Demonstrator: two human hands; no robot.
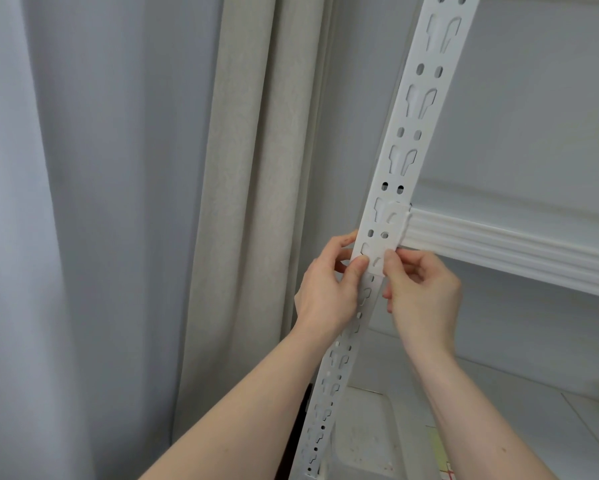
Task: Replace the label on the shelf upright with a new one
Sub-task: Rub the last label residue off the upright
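A white perforated metal shelf upright (412, 126) runs slantwise from top right to bottom centre. A pale, nearly clear label (386, 237) lies flat over its slots, just beside the shelf beam joint. My left hand (329, 292) pinches the label's lower left edge against the upright with the thumb on the front. My right hand (421, 292) holds the lower right edge, thumb pressing on the label. The label's lower end is hidden under both thumbs.
A white ribbed shelf beam (509, 247) runs off to the right from the upright. Beige curtains (249, 202) and a grey curtain (100, 202) hang at the left. Below, a translucent plastic bin lid (367, 445) and a lower shelf board (519, 410) show.
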